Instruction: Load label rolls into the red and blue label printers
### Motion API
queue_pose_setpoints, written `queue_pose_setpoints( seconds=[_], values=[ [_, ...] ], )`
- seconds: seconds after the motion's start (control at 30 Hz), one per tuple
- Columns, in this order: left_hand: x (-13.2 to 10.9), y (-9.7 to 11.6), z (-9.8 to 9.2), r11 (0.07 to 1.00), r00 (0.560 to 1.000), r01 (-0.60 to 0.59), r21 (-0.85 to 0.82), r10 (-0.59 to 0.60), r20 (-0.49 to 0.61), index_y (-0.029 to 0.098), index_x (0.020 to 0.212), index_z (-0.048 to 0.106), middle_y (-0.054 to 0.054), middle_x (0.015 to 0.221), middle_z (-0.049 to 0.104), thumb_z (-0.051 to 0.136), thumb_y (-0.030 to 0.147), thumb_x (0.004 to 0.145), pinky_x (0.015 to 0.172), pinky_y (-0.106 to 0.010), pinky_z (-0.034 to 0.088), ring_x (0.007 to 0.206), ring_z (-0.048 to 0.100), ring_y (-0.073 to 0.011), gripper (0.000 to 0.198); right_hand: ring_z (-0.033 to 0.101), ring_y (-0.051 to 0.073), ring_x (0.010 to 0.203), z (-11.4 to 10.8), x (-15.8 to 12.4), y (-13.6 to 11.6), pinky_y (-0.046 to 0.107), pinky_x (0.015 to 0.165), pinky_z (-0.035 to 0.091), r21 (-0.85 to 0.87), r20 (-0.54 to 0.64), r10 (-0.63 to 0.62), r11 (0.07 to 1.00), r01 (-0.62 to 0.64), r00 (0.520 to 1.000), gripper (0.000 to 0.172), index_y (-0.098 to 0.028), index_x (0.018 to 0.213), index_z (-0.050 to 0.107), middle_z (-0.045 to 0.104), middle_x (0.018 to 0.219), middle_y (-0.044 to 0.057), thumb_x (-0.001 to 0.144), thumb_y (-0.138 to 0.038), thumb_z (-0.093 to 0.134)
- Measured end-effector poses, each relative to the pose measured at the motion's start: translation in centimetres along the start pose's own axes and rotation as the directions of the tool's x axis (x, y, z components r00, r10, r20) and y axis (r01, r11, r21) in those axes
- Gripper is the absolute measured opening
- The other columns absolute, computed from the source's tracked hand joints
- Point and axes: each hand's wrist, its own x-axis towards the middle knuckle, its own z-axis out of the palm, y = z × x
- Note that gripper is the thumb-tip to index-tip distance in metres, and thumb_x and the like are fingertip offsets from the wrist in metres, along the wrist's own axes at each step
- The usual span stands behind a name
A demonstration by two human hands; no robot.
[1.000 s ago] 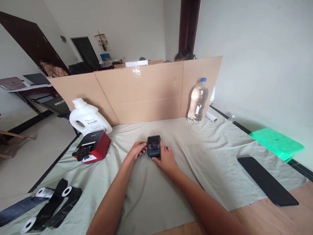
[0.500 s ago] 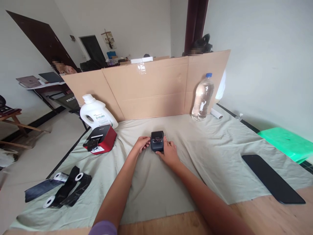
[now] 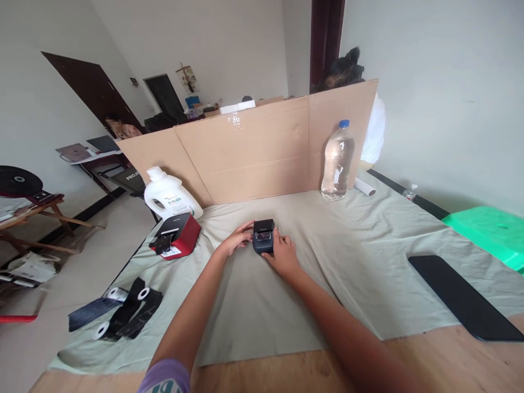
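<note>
A small black portable printer (image 3: pixel 263 244) stands in the middle of the cloth, its top cover tilted up and a dark window or opening below it. My right hand (image 3: pixel 285 252) grips its right side, the thumb at the lower front edge and the fingers along the side. At the left edge is my left hand (image 3: pixel 237 239), index finger stretched toward the cover and the other fingers loosely bent; it seems to hold nothing. Whether its fingertips touch the printer is too small to tell.
A red and black printer (image 3: pixel 180 236) and a white detergent jug (image 3: pixel 172 194) stand left. Black tape rolls (image 3: pixel 129 311) lie front left. Behind is a cardboard screen (image 3: pixel 249 153) with a water bottle (image 3: pixel 338 164). A dark flat tablet-like slab (image 3: pixel 464 297) lies right.
The printer's top cover is now raised. My left hand's fingers have straightened and spread from a closer pinch beside the printer. My right hand keeps its hold. The view has shifted slightly.
</note>
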Motion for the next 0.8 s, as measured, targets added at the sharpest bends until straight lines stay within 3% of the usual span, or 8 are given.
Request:
queue_pose_setpoints(
  seconds=[0.1,0.33,0.47,0.63,0.7,0.8],
  values=[
    [0.5,1.3,-0.5,0.997,0.994,-0.009,0.081,0.0,0.108,0.031,0.138,0.058,-0.007,0.133,0.064,0.066,0.016,0.062,0.052,-0.017,0.039,0.081,0.064,-0.0131,0.078,0.044,0.035,0.122,0.0,0.0,0.0,0.043,0.101,0.032,0.011,0.001,0.001,1.0,-0.001,1.0,0.089,-0.006,0.157,0.022,0.051,0.147,0.02,0.088,-0.044,0.063],
    [2.5,3.1,-2.2,0.977,0.971,0.013,0.213,-0.063,0.229,0.026,0.126,0.067,-0.005,0.108,0.072,0.071,0.029,0.068,0.061,-0.02,0.044,0.086,0.066,-0.0161,0.058,0.044,0.035,0.122,-0.2,0.1,0.1,0.043,0.101,0.033,0.026,0.014,-0.005,1.0,0.005,1.0,0.088,-0.006,0.157,0.022,0.049,0.149,0.02,0.088,-0.042,0.064],
    [4.3,3.1,-1.9,0.967,0.997,-0.065,0.248,0.052,0.059,0.018,0.101,0.072,-0.007,0.098,0.071,0.071,0.053,0.072,0.057,-0.02,0.04,0.07,0.062,-0.0125,0.045,0.043,0.036,0.123,-0.1,0.3,0.2,0.044,0.102,0.033,0.023,0.012,-0.015,1.0,0.015,1.0,0.091,-0.005,0.157,0.023,0.047,0.15,0.022,0.087,-0.042,0.067],
    [6.8,2.5,0.0,0.952,0.986,-0.079,0.296,0.118,-0.116,0.015,0.075,0.066,-0.005,0.074,0.065,0.063,0.061,0.08,0.048,-0.022,0.029,0.05,0.047,-0.0096,0.046,0.043,0.036,0.124,0.3,0.4,0.3,0.045,0.102,0.034,0.023,0.007,-0.015,1.0,0.015,1.0,0.089,-0.005,0.157,0.022,0.047,0.15,0.021,0.089,-0.044,0.063],
    [6.8,2.5,0.5,0.943,0.976,-0.08,0.322,0.14,-0.169,0.014,0.077,0.066,-0.005,0.071,0.063,0.06,0.058,0.084,0.048,-0.023,0.031,0.05,0.047,-0.0109,0.044,0.043,0.036,0.124,0.4,0.3,0.4,0.045,0.101,0.034,0.023,0.001,-0.016,1.0,0.016,1.0,0.089,-0.005,0.158,0.022,0.048,0.149,0.021,0.089,-0.044,0.063],
    [5.4,2.8,0.9,0.911,0.924,-0.148,0.385,0.265,-0.274,0.016,0.104,0.068,-0.007,0.093,0.069,0.061,0.048,0.086,0.059,-0.024,0.04,0.063,0.053,-0.0134,0.037,0.043,0.036,0.123,0.4,0.3,0.4,0.045,0.101,0.034,0.023,-0.002,-0.015,1.0,0.015,1.0,0.09,-0.006,0.158,0.021,0.049,0.147,0.021,0.089,-0.044,0.064]
  ],
)
